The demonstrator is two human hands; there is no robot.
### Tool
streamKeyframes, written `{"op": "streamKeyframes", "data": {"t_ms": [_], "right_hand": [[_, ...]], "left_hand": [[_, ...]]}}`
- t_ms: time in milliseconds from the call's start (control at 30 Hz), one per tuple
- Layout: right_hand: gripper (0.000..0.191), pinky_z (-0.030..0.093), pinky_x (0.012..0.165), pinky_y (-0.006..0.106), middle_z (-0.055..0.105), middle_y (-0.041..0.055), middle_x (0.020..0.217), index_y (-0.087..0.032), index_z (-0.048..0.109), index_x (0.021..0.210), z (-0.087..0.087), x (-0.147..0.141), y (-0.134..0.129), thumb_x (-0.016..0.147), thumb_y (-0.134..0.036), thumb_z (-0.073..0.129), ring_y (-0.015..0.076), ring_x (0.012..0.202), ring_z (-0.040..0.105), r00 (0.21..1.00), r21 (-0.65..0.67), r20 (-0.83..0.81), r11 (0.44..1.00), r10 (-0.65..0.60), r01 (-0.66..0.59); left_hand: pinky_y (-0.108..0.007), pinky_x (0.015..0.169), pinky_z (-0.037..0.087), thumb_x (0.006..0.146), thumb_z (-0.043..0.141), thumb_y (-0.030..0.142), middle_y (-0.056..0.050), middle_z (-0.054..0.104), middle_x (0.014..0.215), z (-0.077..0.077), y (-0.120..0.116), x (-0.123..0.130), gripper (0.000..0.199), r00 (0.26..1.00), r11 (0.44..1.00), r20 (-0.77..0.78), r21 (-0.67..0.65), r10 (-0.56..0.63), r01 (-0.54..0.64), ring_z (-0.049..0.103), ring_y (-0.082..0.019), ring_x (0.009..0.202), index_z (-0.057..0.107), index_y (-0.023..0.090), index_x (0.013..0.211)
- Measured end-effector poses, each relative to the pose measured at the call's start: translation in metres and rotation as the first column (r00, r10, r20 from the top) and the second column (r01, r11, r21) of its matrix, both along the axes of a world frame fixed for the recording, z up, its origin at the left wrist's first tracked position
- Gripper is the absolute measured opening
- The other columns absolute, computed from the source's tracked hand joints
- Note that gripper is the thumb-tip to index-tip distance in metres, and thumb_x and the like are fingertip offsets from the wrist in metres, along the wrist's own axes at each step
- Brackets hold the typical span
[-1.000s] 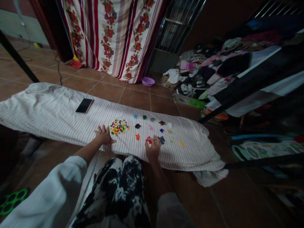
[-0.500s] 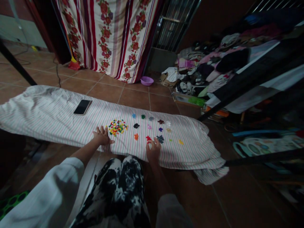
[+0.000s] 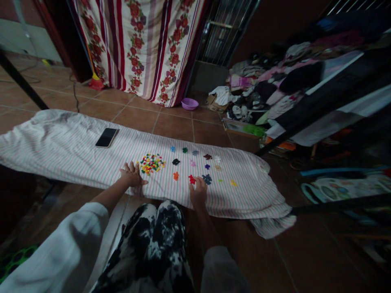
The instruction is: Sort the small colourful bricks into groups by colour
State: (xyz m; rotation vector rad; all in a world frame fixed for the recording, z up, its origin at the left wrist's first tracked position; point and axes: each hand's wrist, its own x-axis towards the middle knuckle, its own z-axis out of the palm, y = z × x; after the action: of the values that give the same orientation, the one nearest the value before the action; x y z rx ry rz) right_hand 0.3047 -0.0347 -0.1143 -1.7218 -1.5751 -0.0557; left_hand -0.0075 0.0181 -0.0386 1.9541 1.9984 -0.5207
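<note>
While resting the left hand (image 3: 132,176) palm-down on the striped cloth (image 3: 76,154), holding its fingers spread well apart; seeing just beside them, at two o'clock, the mixed pile of small coloured pieces (image 3: 152,165); well apart from that hand, at eleven o'clock, seeing the phone (image 3: 106,137); holding the right hand (image 3: 199,190) with fingers curled toward the thumb, fingertips at the red pieces (image 3: 192,179) at eleven o'clock, touching or nearly so; cannot tell about any piece pinched between them; from the right hand, seeing the dark grey-blue pieces (image 3: 207,179) just beside at one o'clock, the lime-green bit (image 3: 220,180) at two, the yellow pieces (image 3: 233,183) near three, the orange pieces (image 3: 176,176) at ten, the black pieces (image 3: 176,162) between ten and eleven.
</note>
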Motion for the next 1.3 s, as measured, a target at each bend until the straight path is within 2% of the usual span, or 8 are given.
{"op": "streamKeyframes", "data": {"t_ms": [433, 667, 767, 900, 1100, 1300], "right_hand": [[0.02, 0.042, 0.088, 0.04, 0.065, 0.011, 0.099, -0.018, 0.058, 0.094, 0.004, 0.002, 0.002, 0.084, -0.025, 0.041, 0.0226, 0.095, 0.057, 0.995, 0.032, -0.031, 0.995, 0.094, -0.093], [0.02, 0.042, 0.089, 0.045, 0.062, 0.0149, 0.109, -0.018, 0.059, 0.09, 0.003, 0.004, 0.001, 0.086, -0.031, 0.044, 0.0257, 0.105, 0.055, 0.999, 0.078, 0.005, 0.996, 0.053, -0.053], [0.021, 0.043, 0.089, 0.045, 0.062, 0.0154, 0.11, -0.017, 0.06, 0.09, 0.01, -0.001, 0.002, 0.087, -0.032, 0.045, 0.0259, 0.106, 0.055, 0.999, 0.108, -0.011, 0.993, 0.048, -0.047], [0.023, 0.042, 0.092, 0.043, 0.063, 0.0122, 0.104, -0.018, 0.062, 0.095, 0.026, -0.023, 0.006, 0.088, -0.029, 0.043, 0.0233, 0.104, 0.055, 0.989, 0.115, -0.033, 0.984, 0.143, -0.138], [0.025, 0.044, 0.084, 0.034, 0.066, 0.0065, 0.091, -0.02, 0.065, 0.097, 0.041, -0.075, 0.018, 0.093, -0.029, 0.042, 0.0196, 0.089, 0.056, 0.931, -0.041, -0.073, 0.931, 0.359, -0.362], [0.022, 0.042, 0.089, 0.034, 0.064, 0.0048, 0.1, -0.024, 0.067, 0.1, 0.053, -0.12, 0.039, 0.092, -0.026, 0.047, 0.0208, 0.099, 0.051, 0.863, -0.171, 0.016, 0.852, 0.505, -0.495]], "left_hand": [[-0.063, 0.106, 0.02, 0.066, 0.037, 0.084, -0.024, -0.001, 0.156, 0.01, 0.0, 0.003, 0.119, 1.0, 0.999, 0.005, -0.04, 0.009, -0.009, -0.001, -0.049, 0.14, 0.003, 0.006, 0.149], [-0.063, 0.106, 0.02, 0.068, 0.038, 0.082, -0.024, -0.003, 0.156, 0.005, 0.001, 0.002, 0.116, 1.0, 0.999, 0.007, -0.036, 0.018, -0.018, -0.002, -0.049, 0.14, 0.002, 0.007, 0.149], [-0.063, 0.106, 0.019, 0.069, 0.039, 0.08, -0.024, -0.004, 0.156, 0.006, 0.001, 0.003, 0.115, 1.0, 0.999, 0.005, -0.042, 0.018, -0.018, -0.003, -0.049, 0.14, 0.001, 0.006, 0.149], [-0.065, 0.106, 0.018, 0.067, 0.042, 0.081, -0.023, -0.004, 0.156, 0.008, 0.002, 0.004, 0.117, 0.999, 0.998, 0.005, -0.058, 0.039, -0.039, -0.004, -0.049, 0.14, 0.001, 0.007, 0.149], [-0.066, 0.105, 0.018, 0.065, 0.043, 0.082, -0.023, -0.002, 0.156, 0.006, 0.002, 0.003, 0.119, 0.999, 0.998, 0.034, -0.045, 0.038, -0.036, -0.003, -0.049, 0.14, 0.002, 0.008, 0.149], [-0.065, 0.107, 0.015, 0.064, 0.045, 0.081, -0.021, -0.006, 0.156, 0.001, 0.004, 0.004, 0.12, 0.997, 0.996, 0.037, -0.052, 0.073, -0.071, -0.005, -0.048, 0.14, 0.0, 0.01, 0.149]]}}
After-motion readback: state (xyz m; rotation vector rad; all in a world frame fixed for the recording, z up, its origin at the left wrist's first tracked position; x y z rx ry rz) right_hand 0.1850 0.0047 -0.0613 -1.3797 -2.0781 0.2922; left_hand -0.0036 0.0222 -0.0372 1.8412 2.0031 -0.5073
